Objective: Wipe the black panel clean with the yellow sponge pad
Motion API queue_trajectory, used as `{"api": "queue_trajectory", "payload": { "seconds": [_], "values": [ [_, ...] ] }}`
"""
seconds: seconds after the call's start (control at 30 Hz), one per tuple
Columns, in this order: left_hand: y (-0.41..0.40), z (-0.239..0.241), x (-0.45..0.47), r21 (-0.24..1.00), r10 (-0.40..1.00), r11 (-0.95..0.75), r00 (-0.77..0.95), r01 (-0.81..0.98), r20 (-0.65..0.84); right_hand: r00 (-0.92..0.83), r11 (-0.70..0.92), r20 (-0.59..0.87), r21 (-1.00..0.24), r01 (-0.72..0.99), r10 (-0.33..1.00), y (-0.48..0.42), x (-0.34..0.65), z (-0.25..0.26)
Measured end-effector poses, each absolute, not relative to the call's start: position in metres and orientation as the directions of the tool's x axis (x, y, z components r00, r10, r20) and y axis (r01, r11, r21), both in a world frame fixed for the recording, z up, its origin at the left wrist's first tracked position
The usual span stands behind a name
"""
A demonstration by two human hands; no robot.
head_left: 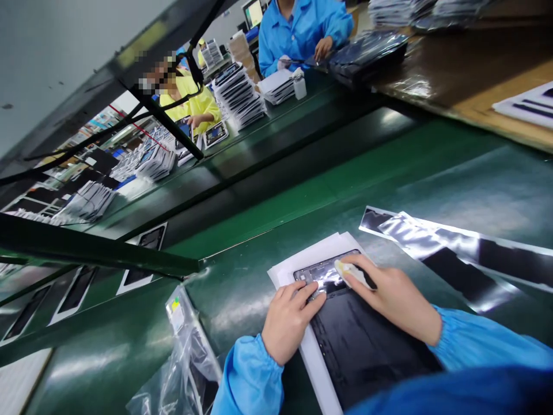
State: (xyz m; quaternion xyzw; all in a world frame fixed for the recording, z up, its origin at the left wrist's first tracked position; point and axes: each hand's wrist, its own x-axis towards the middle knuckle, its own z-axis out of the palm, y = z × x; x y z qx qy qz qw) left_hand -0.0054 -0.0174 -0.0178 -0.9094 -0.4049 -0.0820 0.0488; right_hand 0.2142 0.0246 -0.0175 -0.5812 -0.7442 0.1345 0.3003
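A black tablet housing (pixel 367 340) lies on white sheets (pixel 317 360) on the green work surface in front of me. Near its upper end is a shiny silvery patch (pixel 330 279). My right hand (pixel 389 294) pinches a small whitish-yellow pad (pixel 345 270) and holds it against the housing beside this patch. My left hand (pixel 288 317) rests on the housing's left edge, fingers laid out and fingertips touching the patch's near-left side. No object shows in that hand. The pad's underside is hidden.
Strips of film with black pieces (pixel 462 259) lie to the right. Left of the housing is a clear plastic bag (pixel 177 369). A dark green bar (pixel 95 245) crosses on the left. Beyond the belt (pixel 268 167), co-workers in blue (pixel 298 34) and yellow (pixel 190 95) sit by stacks (pixel 239 95).
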Motion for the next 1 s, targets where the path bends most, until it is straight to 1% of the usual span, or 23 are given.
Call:
{"api": "queue_trajectory", "payload": {
  "seconds": [0.07,0.23,0.37,0.43,0.53,0.6,0.67,0.77,0.87,0.93,1.0],
  "values": [
    [-0.017,-0.017,-0.004,-0.021,0.729,-0.666,0.656,0.746,0.198,-0.149,0.29,0.283,-0.567,0.771,0.948,0.023,0.214,-0.019],
    [-0.016,-0.016,0.001,-0.022,0.732,-0.662,0.652,0.749,0.199,-0.095,0.243,0.26,-0.63,0.738,0.961,0.019,0.221,-0.019],
    [-0.011,-0.012,0.007,-0.059,0.725,-0.67,0.669,0.74,0.162,-0.07,0.195,0.202,-0.711,0.676,0.977,0.015,0.225,-0.014],
    [-0.008,-0.009,0.014,-0.092,0.728,-0.664,0.67,0.742,0.146,0.003,0.122,0.16,-0.77,0.627,0.987,0.015,0.231,-0.011],
    [-0.004,-0.006,0.033,-0.148,0.734,-0.646,0.662,0.749,0.15,0.163,-0.015,0.076,-0.868,0.497,0.984,0.016,0.241,-0.011],
    [-0.003,-0.004,0.05,-0.169,0.704,-0.672,0.693,0.721,0.154,0.253,-0.088,0.016,-0.916,0.392,0.967,0.019,0.246,-0.015],
    [-0.004,-0.003,0.065,-0.178,0.664,-0.709,0.731,0.682,0.156,0.299,-0.135,-0.042,-0.945,0.299,0.953,0.021,0.248,-0.021],
    [-0.004,-0.002,0.076,-0.179,0.657,-0.715,0.738,0.675,0.156,0.303,-0.173,-0.108,-0.965,0.195,0.947,0.023,0.248,-0.028],
    [0.003,-0.004,0.074,-0.17,0.699,-0.671,0.692,0.722,0.178,0.247,-0.168,-0.131,-0.976,0.139,0.96,0.023,0.247,-0.028],
    [0.013,-0.006,0.069,-0.167,0.737,-0.622,0.644,0.765,0.203,0.196,-0.153,-0.124,-0.979,0.138,0.973,0.021,0.247,-0.024],
    [0.025,-0.009,0.065,-0.147,0.797,-0.541,0.561,0.828,0.225,0.158,-0.141,-0.116,-0.977,0.16,0.981,0.02,0.247,-0.02]
  ]
}}
